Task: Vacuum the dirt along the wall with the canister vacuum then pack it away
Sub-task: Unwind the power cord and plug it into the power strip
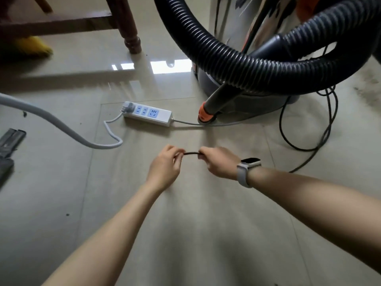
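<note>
Two hands hold a black cord low over the floor.

The left hand [165, 168] pinches one end of a short bit of black cord [191, 154] with curled fingers, and the right hand [220, 163] wraps its fingers round the other end. The cord runs straight between them. The canister vacuum [255, 96] stands behind, its ribbed hose [226, 58] looped over it. A white power strip [148, 114] lies on the tiles [206, 223] nearby.

One head-worn camera looks forward and steeply down at the tiled floor, close above the power strip [148, 114], which lies just above frame centre.
</note>
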